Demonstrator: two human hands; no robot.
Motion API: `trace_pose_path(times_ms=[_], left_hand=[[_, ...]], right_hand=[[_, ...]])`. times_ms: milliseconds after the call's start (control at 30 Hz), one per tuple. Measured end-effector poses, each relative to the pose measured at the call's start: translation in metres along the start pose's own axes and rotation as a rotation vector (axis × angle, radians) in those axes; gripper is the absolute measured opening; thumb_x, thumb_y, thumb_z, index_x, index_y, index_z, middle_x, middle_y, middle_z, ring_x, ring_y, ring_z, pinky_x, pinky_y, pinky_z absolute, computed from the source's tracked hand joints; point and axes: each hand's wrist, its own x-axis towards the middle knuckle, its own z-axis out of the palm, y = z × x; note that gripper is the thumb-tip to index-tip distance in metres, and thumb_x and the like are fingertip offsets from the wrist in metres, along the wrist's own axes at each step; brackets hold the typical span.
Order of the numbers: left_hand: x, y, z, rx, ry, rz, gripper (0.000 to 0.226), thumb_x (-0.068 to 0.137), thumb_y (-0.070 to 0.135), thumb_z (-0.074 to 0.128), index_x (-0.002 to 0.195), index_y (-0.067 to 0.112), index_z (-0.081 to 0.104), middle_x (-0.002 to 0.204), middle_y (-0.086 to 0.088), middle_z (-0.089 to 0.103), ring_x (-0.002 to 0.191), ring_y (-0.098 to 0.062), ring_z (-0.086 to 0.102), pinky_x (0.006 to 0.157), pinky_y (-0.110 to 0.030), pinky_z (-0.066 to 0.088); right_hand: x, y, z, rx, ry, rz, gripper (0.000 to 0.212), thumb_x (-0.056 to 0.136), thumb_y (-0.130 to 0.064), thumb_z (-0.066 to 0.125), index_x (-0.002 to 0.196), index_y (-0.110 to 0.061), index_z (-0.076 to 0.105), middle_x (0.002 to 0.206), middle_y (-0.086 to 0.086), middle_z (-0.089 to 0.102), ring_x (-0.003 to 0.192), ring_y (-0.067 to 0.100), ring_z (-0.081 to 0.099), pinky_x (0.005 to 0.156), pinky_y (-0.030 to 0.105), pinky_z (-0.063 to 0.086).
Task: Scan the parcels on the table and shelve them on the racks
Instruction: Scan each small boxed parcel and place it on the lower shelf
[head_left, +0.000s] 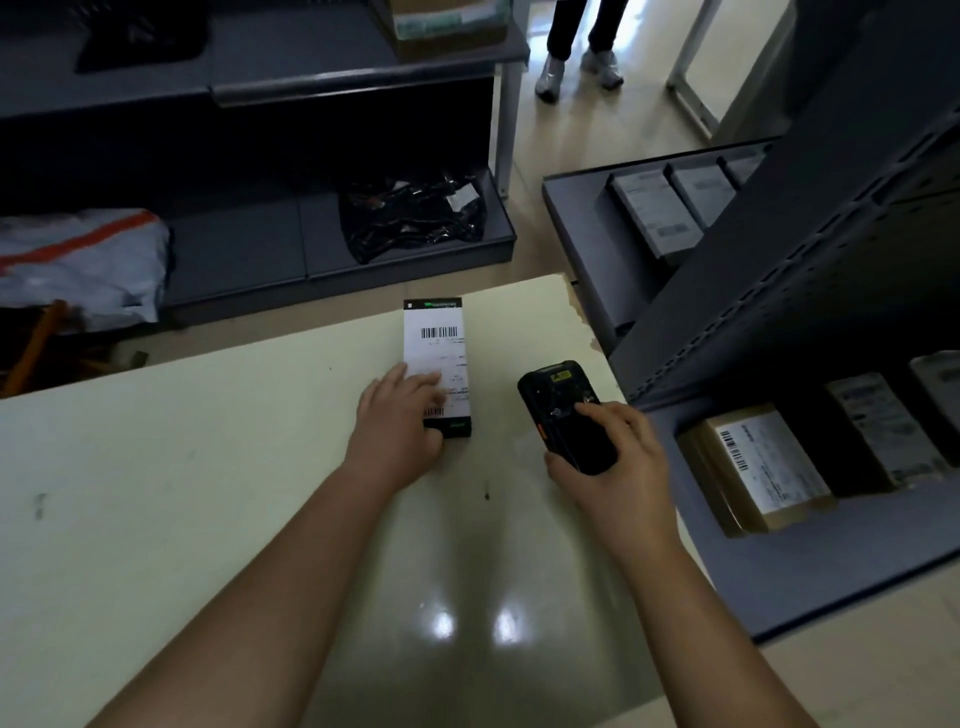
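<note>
A slim black parcel box (435, 343) with a white barcode label lies flat on the pale table (182, 493), near its far edge. My left hand (397, 421) rests on the box's near left end, fingers laid over the label. Just to the right, my right hand (610, 457) holds a black handheld scanner (563, 410) above the table, index finger on its top face. The scanner's front end points away from me, beside the parcel.
A dark rack (779, 312) on the right carries brown and grey labelled boxes (756, 467). Another low rack (332, 244) beyond the table holds a black plastic bag (410, 218) and a grey-and-orange mailer (78, 260). A person's legs (576, 52) stand in the far aisle.
</note>
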Motion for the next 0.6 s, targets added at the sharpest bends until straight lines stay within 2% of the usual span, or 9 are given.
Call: trace_pose_path(times_ms=[67,167,267,400,500,600], left_hand=[[-0.006,0.001,0.002,-0.048,0.091,-0.040,0.047,0.073,0.036,0.058,0.117,0.020,0.066,0.137,0.002,0.055,0.137,-0.028,0.036,0.110,-0.043,0.026],[-0.006,0.012,0.010,0.024,0.080,-0.134,0.061,0.079,0.057,0.061,0.133,0.029,0.054,0.146,-0.001,0.039,0.131,-0.029,0.034,0.108,-0.044,0.031],[-0.001,0.025,0.016,0.020,0.059,-0.243,0.066,0.081,0.052,0.065,0.139,0.030,0.045,0.153,0.001,0.024,0.123,-0.030,0.036,0.102,-0.041,0.037],[-0.010,0.030,0.011,-0.034,0.104,-0.308,0.064,0.075,0.040,0.071,0.133,0.025,0.051,0.149,0.001,0.029,0.115,-0.032,0.039,0.095,-0.039,0.041],[-0.031,0.030,-0.006,-0.062,0.216,-0.283,0.062,0.072,0.032,0.072,0.131,0.022,0.055,0.148,0.001,0.032,0.117,-0.031,0.038,0.098,-0.039,0.040],[-0.050,0.040,-0.052,-0.090,0.366,-0.238,0.062,0.071,0.027,0.072,0.131,0.023,0.056,0.149,0.002,0.031,0.122,-0.029,0.036,0.099,-0.040,0.039]], right_hand=[[0.001,-0.001,-0.001,0.002,0.007,-0.004,0.056,0.067,-0.025,0.085,0.120,-0.026,0.066,0.123,-0.006,0.052,0.101,-0.005,0.047,0.081,0.004,0.034],[0.002,-0.003,0.000,0.001,0.012,-0.007,0.056,0.067,-0.025,0.086,0.119,-0.026,0.067,0.123,-0.007,0.052,0.101,-0.004,0.048,0.082,0.007,0.035],[0.004,-0.003,0.000,0.009,0.010,-0.019,0.056,0.066,-0.026,0.085,0.119,-0.026,0.067,0.122,-0.008,0.052,0.101,-0.003,0.049,0.082,0.013,0.039],[0.000,-0.011,-0.003,0.008,-0.010,-0.018,0.056,0.067,-0.029,0.084,0.121,-0.027,0.066,0.125,-0.009,0.051,0.098,-0.005,0.047,0.081,0.019,0.044],[-0.006,-0.031,-0.009,0.008,-0.031,-0.030,0.057,0.068,-0.029,0.083,0.122,-0.029,0.065,0.127,-0.010,0.050,0.095,-0.005,0.045,0.082,0.025,0.049],[-0.011,-0.066,-0.022,0.037,-0.048,-0.101,0.057,0.069,-0.032,0.081,0.123,-0.031,0.063,0.126,-0.011,0.049,0.097,-0.002,0.047,0.082,0.027,0.050]])
